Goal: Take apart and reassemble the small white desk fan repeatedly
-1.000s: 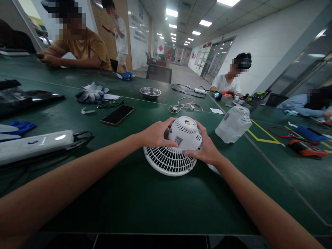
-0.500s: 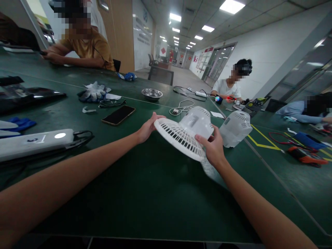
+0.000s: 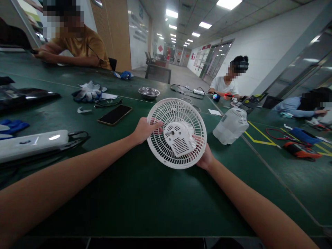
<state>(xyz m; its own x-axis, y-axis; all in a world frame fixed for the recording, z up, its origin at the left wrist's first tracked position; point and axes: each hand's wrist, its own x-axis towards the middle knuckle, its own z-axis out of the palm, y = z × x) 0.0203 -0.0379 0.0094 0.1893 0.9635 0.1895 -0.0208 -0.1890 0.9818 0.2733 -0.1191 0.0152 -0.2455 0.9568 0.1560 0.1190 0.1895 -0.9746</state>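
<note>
Between my hands is a white round fan grille with a motor housing at its centre, tilted so its inner face and a short metal shaft point toward me. My left hand grips the left rim, thumb over the slats. My right hand holds the lower right side from behind; most of its fingers are hidden by the grille. Just to the right, a translucent white plastic housing with slots stands on the green table.
Left of me lie a phone, a long white device and gloves. A metal bowl sits beyond the grille. At right is an orange-black meter. Several people sit around the table.
The fan grille has been turned from edge-on to face me, showing its inner side. My left hand now has its thumb over the rim, and my right hand has slid behind it.
</note>
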